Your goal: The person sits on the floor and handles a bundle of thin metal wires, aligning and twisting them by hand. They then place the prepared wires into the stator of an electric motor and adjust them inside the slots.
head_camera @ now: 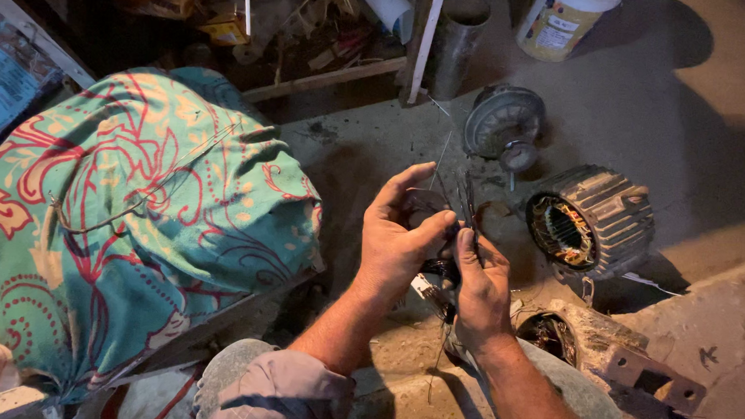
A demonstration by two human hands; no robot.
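Note:
My left hand [401,232] and my right hand [479,290] meet in the middle of the view, both pinching a bundle of thin dark wires [453,192] that stick up between the fingers. A small dark part [443,271] sits between the two palms. Just right of my hands a ribbed grey motor housing [594,219] lies on its side on the concrete floor, its copper windings showing. A round grey motor end cover [503,123] lies behind it.
A big bundle wrapped in teal and red patterned cloth [138,216] fills the left. A white bucket [561,21] and a metal cylinder [455,41] stand at the back. A rusty metal base [625,363] lies by my right knee.

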